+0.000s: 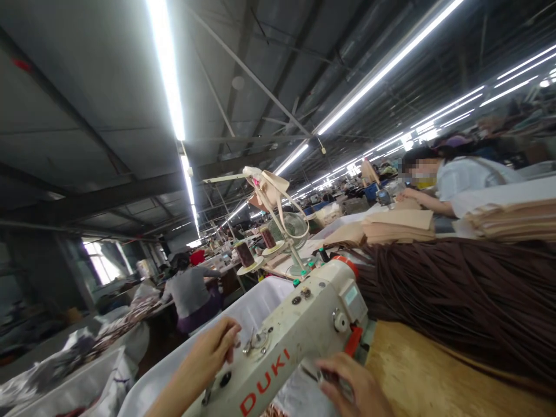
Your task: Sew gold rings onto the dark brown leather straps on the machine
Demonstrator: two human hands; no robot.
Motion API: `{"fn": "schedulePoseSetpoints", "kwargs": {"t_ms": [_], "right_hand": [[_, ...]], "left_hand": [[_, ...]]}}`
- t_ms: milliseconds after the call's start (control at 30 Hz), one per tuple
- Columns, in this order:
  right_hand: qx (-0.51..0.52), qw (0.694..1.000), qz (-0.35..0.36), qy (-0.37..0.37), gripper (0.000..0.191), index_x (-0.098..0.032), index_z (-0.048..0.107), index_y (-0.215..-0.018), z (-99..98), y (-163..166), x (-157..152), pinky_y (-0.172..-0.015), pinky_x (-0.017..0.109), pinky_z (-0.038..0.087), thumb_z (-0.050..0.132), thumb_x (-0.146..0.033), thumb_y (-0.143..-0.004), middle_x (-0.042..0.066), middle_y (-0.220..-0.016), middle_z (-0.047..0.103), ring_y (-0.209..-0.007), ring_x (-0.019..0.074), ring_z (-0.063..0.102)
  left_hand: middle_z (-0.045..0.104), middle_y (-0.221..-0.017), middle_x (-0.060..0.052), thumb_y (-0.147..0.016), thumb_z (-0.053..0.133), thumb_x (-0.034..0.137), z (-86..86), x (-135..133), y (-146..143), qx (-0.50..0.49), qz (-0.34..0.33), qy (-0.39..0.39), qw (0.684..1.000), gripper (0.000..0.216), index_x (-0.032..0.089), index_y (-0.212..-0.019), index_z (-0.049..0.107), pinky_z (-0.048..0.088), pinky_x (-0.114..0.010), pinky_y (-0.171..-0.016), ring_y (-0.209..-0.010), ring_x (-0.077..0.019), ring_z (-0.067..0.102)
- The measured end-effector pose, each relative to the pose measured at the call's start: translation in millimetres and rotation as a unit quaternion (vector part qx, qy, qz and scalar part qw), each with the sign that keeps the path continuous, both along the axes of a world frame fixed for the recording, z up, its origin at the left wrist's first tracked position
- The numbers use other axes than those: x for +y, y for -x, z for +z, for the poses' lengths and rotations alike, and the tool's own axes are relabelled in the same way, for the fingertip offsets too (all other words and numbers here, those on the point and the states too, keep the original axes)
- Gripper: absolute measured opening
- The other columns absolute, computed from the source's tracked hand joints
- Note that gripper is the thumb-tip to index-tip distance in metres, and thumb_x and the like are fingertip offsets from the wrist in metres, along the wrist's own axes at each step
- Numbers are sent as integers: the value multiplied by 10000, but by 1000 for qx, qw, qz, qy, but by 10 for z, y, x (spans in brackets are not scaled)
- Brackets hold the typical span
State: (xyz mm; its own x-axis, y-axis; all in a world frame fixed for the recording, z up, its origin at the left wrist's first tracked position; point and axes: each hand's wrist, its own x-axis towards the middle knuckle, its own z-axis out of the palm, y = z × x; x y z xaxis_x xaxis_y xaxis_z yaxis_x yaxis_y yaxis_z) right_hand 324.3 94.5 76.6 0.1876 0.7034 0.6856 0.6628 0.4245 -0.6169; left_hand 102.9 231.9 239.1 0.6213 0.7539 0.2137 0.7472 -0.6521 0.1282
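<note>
A: Bottom centre of the frame, the left hand (212,350) is resting against the head end of the cream sewing machine (286,341), fingers curled loosely at the thread guides, closed on nothing I can make out.

B: And the right hand (351,385), low and just right of centre, is sitting under the machine's arm, fingers bent over something small and dark. I cannot tell what it is, or whether it is gripped.

A: The machine is running diagonally from bottom centre up toward mid-frame, red lettering on its side.

B: Right of it, a thick heap of brown cords (460,301) is lying on the wooden table (417,376).

A: Behind, mid-frame, two thread spools (245,255) are standing by a small fan (295,229).

B: Upper right, another person (452,179) is bending over stacked tan fabric (399,226).
</note>
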Motion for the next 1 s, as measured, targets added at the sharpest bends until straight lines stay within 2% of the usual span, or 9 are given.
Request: {"fn": "schedulePoseSetpoints", "kwargs": {"t_ms": [100, 200, 267, 367, 567, 800, 1000], "right_hand": [[77, 996, 14, -34, 236, -220, 632, -1095, 532, -53, 299, -870, 286, 472, 517, -273, -895, 46, -1051, 655, -964, 180, 610], [21, 997, 57, -56, 234, -219, 646, -1085, 980, 25, 587, -869, 282, 455, 559, -245, -870, 32, -1053, 666, -930, 173, 619], [-61, 993, 93, -49, 238, -226, 654, -1086, 1142, 88, 769, -876, 270, 443, 581, -225, -860, 21, -1054, 674, -938, 169, 619], [-167, 976, 135, -30, 245, -230, 667, -1087, 1215, 137, 1008, -888, 249, 428, 604, -211, -851, 15, -1063, 681, -972, 166, 618], [-252, 950, 182, -7, 230, -263, 691, -1063, 1256, 132, 1214, -863, 222, 429, 614, -226, -850, -2, -1041, 696, -963, 162, 629], [-286, 934, 214, -12, 248, -222, 678, -1101, 1370, 147, 1190, -876, 218, 419, 580, -211, -874, 29, -1057, 693, -978, 162, 623], [-296, 929, 221, -10, 250, -208, 676, -1107, 1344, 156, 1213, -893, 231, 413, 570, -218, -880, 44, -1072, 686, -997, 170, 614]], "left_hand": [[652, -752, -22, -920, 179, 286, -20, -85, 88, 56, 73, -45, 995, 383, 209, -881, 551, 424, -244, -645, -698, -154, 616], [655, -743, -71, -893, 251, 268, -91, -165, 123, 91, 123, -96, 983, 344, 196, -763, 561, 384, -308, -634, -743, -222, 622], [668, -746, -97, -889, 286, 285, -156, -204, 111, 116, 139, -124, 976, 347, 189, -738, 584, 368, -329, -618, -744, -254, 634], [685, -751, -121, -888, 300, 288, -230, -226, 69, 139, 144, -155, 968, 381, 186, -712, 621, 368, -347, -608, -748, -287, 652], [693, -744, -136, -881, 314, 276, -269, -183, 51, 144, 136, -192, 961, 398, 188, -697, 655, 378, -369, -587, -734, -322, 666], [697, -736, -109, -892, 311, 279, -278, -182, 91, 138, 143, -207, 958, 397, 202, -700, 650, 370, -339, -565, -722, -292, 671], [697, -739, -126, -877, 313, 251, -272, -208, 74, 143, 143, -206, 957, 395, 194, -700, 662, 372, -355, -567, -716, -307, 670]]}}
